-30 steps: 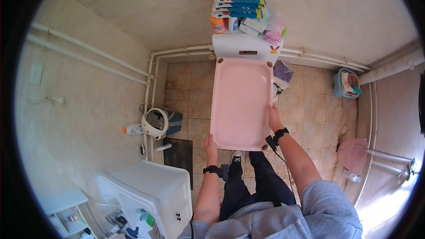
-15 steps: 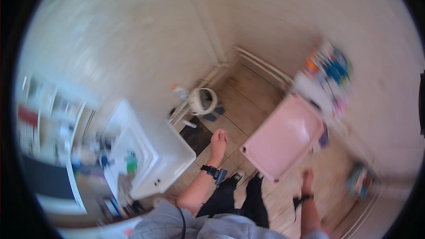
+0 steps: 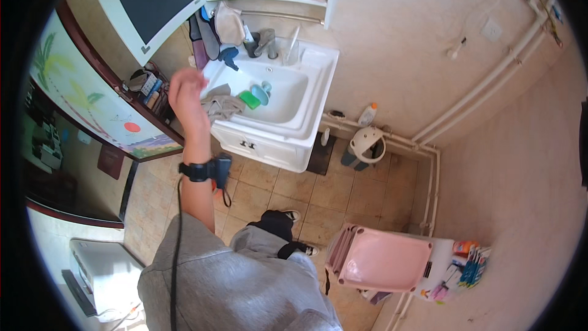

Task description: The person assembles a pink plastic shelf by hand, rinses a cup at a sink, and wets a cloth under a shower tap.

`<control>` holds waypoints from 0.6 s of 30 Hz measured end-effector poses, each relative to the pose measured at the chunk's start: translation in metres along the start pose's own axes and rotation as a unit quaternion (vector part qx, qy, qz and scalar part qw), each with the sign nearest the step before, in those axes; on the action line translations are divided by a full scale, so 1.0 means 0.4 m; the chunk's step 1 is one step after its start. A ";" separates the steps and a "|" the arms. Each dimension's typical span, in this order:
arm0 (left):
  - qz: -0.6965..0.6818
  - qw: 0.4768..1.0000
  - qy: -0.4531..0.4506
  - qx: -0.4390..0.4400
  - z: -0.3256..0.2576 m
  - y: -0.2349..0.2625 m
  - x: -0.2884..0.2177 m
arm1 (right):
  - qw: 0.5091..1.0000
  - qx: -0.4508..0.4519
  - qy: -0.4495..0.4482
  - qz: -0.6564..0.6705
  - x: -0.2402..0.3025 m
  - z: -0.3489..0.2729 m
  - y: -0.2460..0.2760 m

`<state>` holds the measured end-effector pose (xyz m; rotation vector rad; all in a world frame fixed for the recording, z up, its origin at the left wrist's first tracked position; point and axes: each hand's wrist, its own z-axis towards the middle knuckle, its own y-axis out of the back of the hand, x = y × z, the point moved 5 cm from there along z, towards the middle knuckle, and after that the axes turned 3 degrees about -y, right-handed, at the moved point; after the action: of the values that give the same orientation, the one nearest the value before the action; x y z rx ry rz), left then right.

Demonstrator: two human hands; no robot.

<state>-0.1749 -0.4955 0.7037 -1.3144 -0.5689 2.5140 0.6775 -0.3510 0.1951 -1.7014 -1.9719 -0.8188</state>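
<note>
Pink plastic catches our eye first: the shallow tray [image 3: 387,260], with more pink layers showing along its left side, sits at the left edge of the white unit [image 3: 438,262]; whether it rests on it, we can't tell. Toward that unit's right edge we have a heap of blue packets [image 3: 473,268], an orange bottle [image 3: 465,247] just above.

Now up to our left hand [image 3: 188,95], well apart from the tray: fingers loosely curled, nothing visible in them, and too blurred for us to call the grip open or closed. Our right hand is out of view.

Just beside the left hand, a grey cloth [image 3: 223,108] drapes over the front left corner of the white washbasin [image 3: 293,129]. Inside its bowl lies a green sponge [image 3: 250,100], and a dark-blue cloth [image 3: 228,57] hugs the back left corner. Beyond the right edge, a cream-rimmed bucket [image 3: 367,139] stands on tiles.
</note>
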 end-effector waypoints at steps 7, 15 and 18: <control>0.060 0.966 0.204 -0.145 -0.012 0.128 0.562 | 0.951 0.116 0.287 0.012 0.646 -0.187 -0.638; 0.553 0.748 0.242 0.276 0.186 0.338 1.087 | 0.835 0.419 0.319 -0.159 0.979 -0.439 -1.619; 0.599 0.590 0.269 0.470 0.098 0.207 1.123 | 0.780 0.408 0.396 -0.261 1.036 -0.490 -1.989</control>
<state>-0.4633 -0.4032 0.3593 -1.9803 2.1131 1.9680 -0.1892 -0.2397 0.4772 -0.2121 -1.7291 -0.5422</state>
